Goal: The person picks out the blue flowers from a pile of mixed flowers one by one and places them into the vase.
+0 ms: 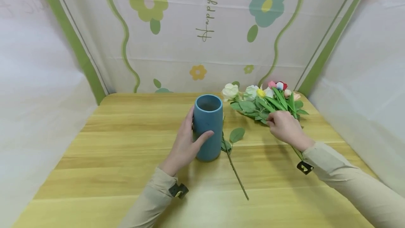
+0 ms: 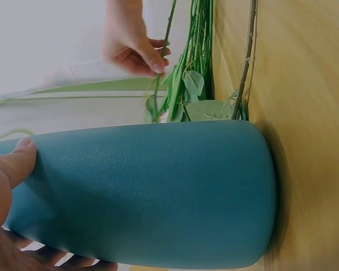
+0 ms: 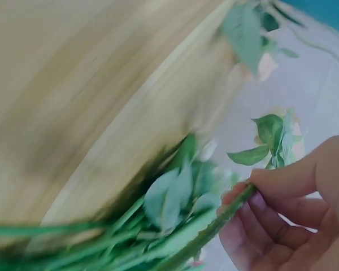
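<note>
A tall blue vase (image 1: 207, 129) stands upright on the wooden table, and my left hand (image 1: 185, 147) grips its side with the thumb across the front. In the left wrist view, the vase (image 2: 152, 195) fills the lower half, with the thumb on its wall. My right hand (image 1: 286, 128) is over the flower bunch at the right, pinching a green stem (image 3: 223, 220) between thumb and fingers. Which bloom this stem carries is unclear. The bunch of flowers (image 1: 248, 106) has white, yellow, pink and red heads. A single leafy stem (image 1: 235, 171) lies just right of the vase, its head hidden behind it.
The wooden table (image 1: 120, 143) reaches back to a white curtain (image 1: 177, 41) printed with flowers and green lines. White sheets (image 1: 364, 90) hang along both sides. Each sleeve has a small black clip-like piece (image 1: 178, 190) near the wrist.
</note>
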Available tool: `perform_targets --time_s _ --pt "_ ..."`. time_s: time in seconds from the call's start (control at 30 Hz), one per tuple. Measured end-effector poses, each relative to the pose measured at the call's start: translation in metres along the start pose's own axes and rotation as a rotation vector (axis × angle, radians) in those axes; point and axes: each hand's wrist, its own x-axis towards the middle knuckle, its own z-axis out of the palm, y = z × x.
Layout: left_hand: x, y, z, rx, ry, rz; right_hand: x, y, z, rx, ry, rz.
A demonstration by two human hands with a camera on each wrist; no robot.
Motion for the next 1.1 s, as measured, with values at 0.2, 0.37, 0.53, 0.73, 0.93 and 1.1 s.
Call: perform_targets --time_s 0.2,0.37,0.53,0.73,0.93,1.1 --pt "0.001 0.001 0.003 -0.010 -0.009 -0.002 -0.005 -0.019 -0.001 0.116 0.091 0.020" --pt "0.003 0.000 0.004 -0.005 -0.013 0.006 -0.011 -0.036 0.002 0.248 0.090 0.076" --pt "0.003 -0.002 0.003 -0.001 -0.014 0.012 -0.016 -0.053 0.007 0.414 0.017 0.156" --pt "0.002 -0.004 0.000 0.004 -0.007 0.008 -0.020 -0.072 0.011 0.647 -0.120 0.285" --pt "0.002 -0.003 -0.001 0.003 -0.009 0.010 -0.024 -0.081 0.012 0.795 -0.190 0.386" --pt "0.002 -0.004 -0.001 0.007 -0.012 0.017 -0.027 -0.086 0.014 0.848 -0.212 0.408"
